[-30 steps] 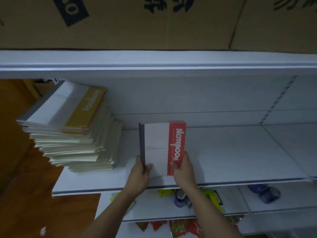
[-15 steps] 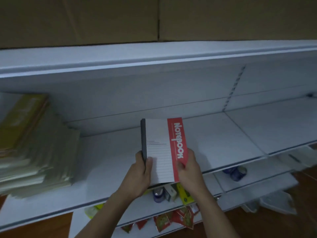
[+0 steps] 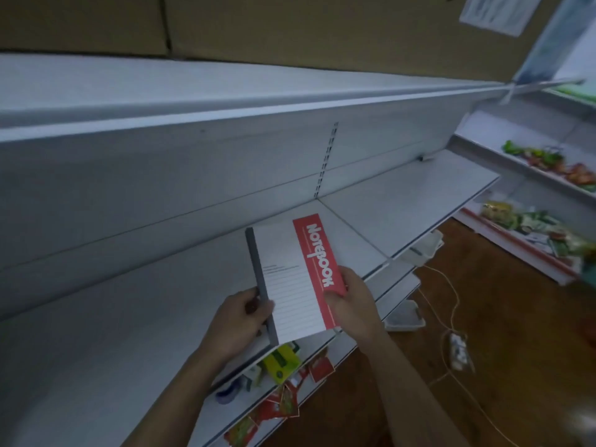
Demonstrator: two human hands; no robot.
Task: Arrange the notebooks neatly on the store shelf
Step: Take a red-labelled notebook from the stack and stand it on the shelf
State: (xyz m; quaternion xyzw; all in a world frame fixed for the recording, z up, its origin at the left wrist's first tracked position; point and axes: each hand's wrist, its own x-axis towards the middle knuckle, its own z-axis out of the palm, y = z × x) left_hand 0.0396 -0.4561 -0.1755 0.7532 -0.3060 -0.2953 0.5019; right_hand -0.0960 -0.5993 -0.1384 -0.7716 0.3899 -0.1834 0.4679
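A white notebook with a red band reading NOTEBOOK and a dark grey spine stands tilted above the white store shelf. My left hand grips its spine edge near the bottom. My right hand grips the red edge low down. The notebook's lower corner hangs over the shelf's front edge. The stack of other notebooks is out of view.
Cardboard boxes sit on the top shelf. Lower shelves hold snack packets and a green box. A white cable and a power strip lie on the wooden floor. Another rack with packets stands at right.
The view has swung right and the notebook stack at left has left the frame. Both hands still hold the notebook, which has tilted more to the left.
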